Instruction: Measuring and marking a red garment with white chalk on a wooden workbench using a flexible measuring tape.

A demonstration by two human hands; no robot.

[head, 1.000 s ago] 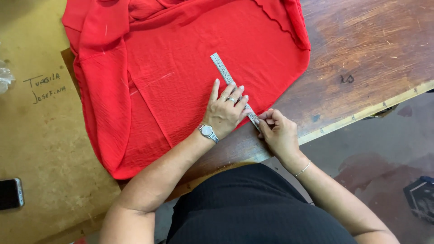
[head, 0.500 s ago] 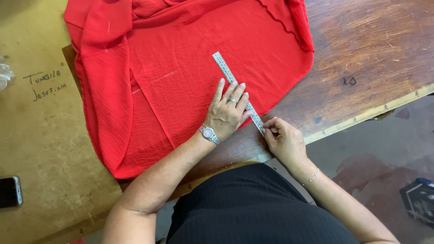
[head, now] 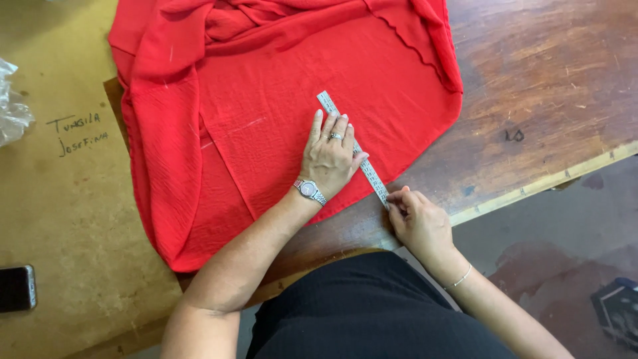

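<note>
Fig.: head view of a measuring setup on a worn wooden table [head: 545,80]. Red fabric [head: 266,119] lies spread over the table's middle and far part, bunched at the far edge, w/ its near hem running diagonally toward the person. A thin metal ruler [head: 335,113] lies slanted across the fabric, far end on the cloth, near end just past the hem. Left hand [head: 329,156] is flat, fingers spread, pressing ruler and cloth down; it grips nothing, wristwatch [head: 310,191] at the wrist. Right hand [head: 419,219] is curled nearly closed at the ruler's near end, fingertips pinched there; whether they hold a marker or only the ruler tip cannot be told. Risks, as judged: crinkled cloth may creep under the palm if pressure eases, skewing the reading; ruler may pivot about the left hand if the right pushes sideways; any mark made off the hem lands on bare wood. Left: brown board [head: 73,219] w/ handwriting, a dark phone [head: 16,288] at its near left, clear plastic [head: 12,103] at far left, all well apart from the hands.
</note>
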